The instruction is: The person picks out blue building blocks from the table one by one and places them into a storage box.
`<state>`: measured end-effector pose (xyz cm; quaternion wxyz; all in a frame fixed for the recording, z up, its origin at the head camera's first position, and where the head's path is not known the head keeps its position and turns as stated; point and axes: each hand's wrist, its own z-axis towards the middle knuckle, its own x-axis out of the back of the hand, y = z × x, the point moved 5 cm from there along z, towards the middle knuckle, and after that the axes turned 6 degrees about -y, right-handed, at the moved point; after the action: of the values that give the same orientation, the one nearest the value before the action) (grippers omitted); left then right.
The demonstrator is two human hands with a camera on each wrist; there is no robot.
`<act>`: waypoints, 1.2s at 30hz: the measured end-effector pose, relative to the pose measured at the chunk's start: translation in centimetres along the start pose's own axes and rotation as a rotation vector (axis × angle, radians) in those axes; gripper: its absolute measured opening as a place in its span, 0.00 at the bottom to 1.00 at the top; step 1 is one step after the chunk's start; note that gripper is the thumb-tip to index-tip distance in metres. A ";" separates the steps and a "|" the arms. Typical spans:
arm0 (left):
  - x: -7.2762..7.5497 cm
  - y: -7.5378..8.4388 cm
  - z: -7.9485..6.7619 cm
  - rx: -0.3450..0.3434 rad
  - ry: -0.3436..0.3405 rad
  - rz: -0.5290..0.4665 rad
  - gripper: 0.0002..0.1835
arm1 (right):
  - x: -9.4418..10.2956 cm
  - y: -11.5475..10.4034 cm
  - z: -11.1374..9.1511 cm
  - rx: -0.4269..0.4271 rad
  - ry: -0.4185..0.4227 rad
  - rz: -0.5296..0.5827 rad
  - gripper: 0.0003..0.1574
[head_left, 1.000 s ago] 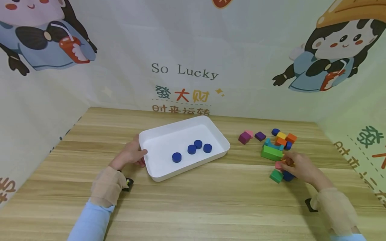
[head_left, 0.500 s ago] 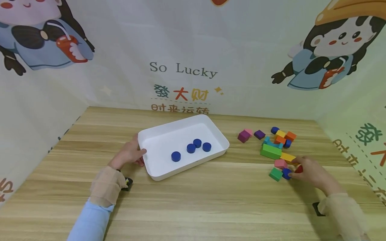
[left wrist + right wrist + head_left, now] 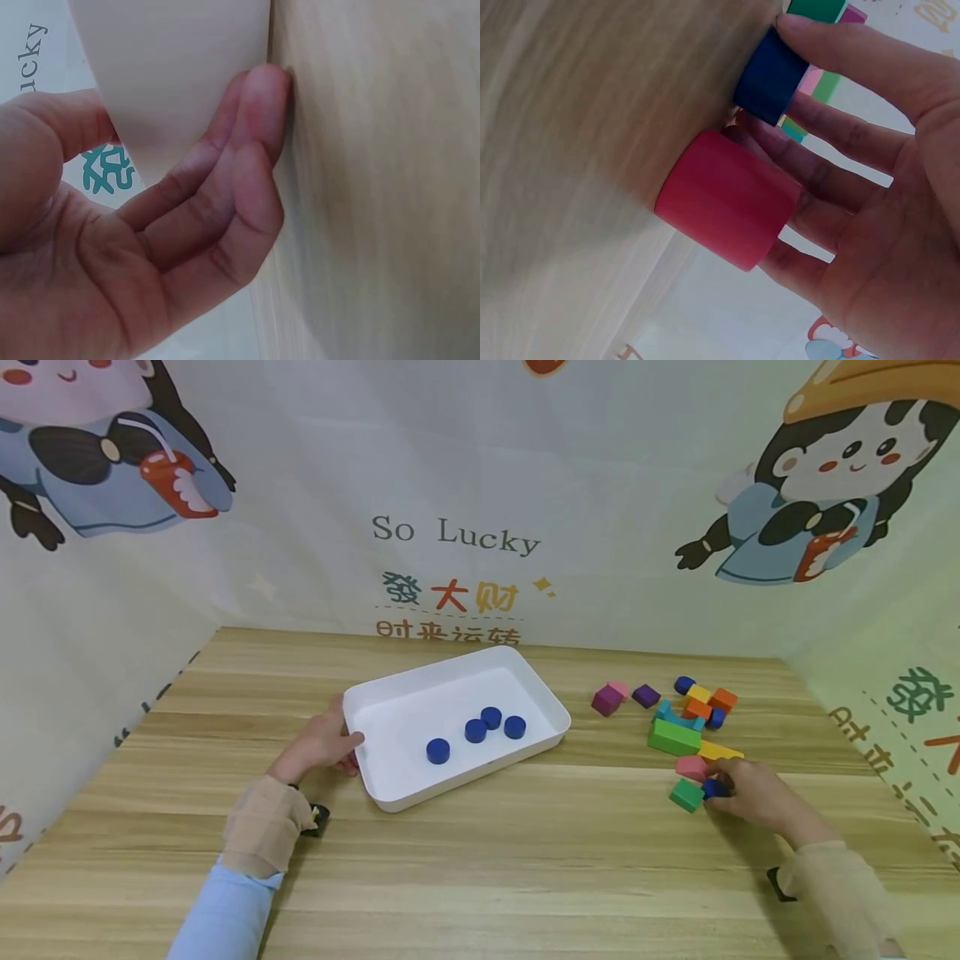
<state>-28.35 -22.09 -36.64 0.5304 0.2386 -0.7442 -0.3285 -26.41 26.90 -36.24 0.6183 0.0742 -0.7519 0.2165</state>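
Observation:
My left hand [image 3: 318,745] holds the left end of a white tray [image 3: 401,706], thumb over the rim; the left wrist view shows its fingers curled against the tray's outer wall [image 3: 176,67], close to the tabletop. Several blue discs [image 3: 476,731] lie inside the tray. At the right, my right hand [image 3: 757,797] pinches a short blue cylinder [image 3: 771,75] between thumb and finger at the table surface. Beside its other fingers is a red cylinder [image 3: 727,199], hidden by the hand in the head view. A green block [image 3: 687,795] and a pink block [image 3: 691,767] lie next to the blue cylinder.
Beyond the right hand are a long green block [image 3: 674,737], a yellow block [image 3: 720,750], a light-blue arch [image 3: 677,717] and orange blocks [image 3: 723,699]. Purple blocks [image 3: 607,700] lie nearer the tray. A printed cloth backdrop [image 3: 315,568] rises at the table's back edge.
My right hand shifted rightward off the yellow block, then back left onto the blue cylinder. The pink block has slid slightly left. My left hand and the tray stay in place.

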 end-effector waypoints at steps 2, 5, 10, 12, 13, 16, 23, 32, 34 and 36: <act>0.0 0.0 0.0 0.001 -0.002 0.001 0.31 | -0.1 0.0 0.1 -0.008 -0.001 -0.005 0.22; 0.1 0.0 -0.1 0.001 -0.004 -0.002 0.32 | -0.1 -0.1 0.2 -0.014 -0.004 -0.015 0.22; 0.0 0.0 -0.1 -0.009 -0.011 -0.009 0.32 | -0.1 -0.2 0.2 -0.016 -0.008 -0.027 0.21; -0.1 -0.1 -0.2 -0.009 -0.014 -0.012 0.33 | -0.1 -0.3 0.2 -0.017 -0.011 -0.029 0.21; -0.1 -0.1 -0.2 -0.008 -0.015 -0.012 0.33 | -0.1 -0.3 0.2 -0.018 -0.014 -0.032 0.21; -0.2 -0.2 -0.2 0.001 -0.014 -0.017 0.33 | -0.1 -0.3 0.1 -0.028 -0.018 -0.029 0.20; -0.2 -0.3 -0.1 0.004 -0.017 -0.022 0.32 | 0.2 -0.3 0.0 -0.031 0.019 -0.011 0.20; -0.2 -0.3 0.0 -0.001 -0.017 -0.021 0.33 | 0.6 -0.8 0.2 -0.019 0.081 -0.006 0.19; -0.1 -0.2 0.0 -0.005 -0.015 -0.016 0.33 | 0.8 -1.0 0.3 -0.013 0.097 -0.004 0.19; -0.1 -0.2 0.1 -0.010 -0.012 -0.008 0.33 | 0.9 -1.3 0.4 -0.011 0.113 -0.001 0.20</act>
<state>-28.39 -22.17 -36.86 0.5257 0.2371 -0.7447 -0.3358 -26.49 25.74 -35.12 0.6603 0.0591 -0.7169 0.2160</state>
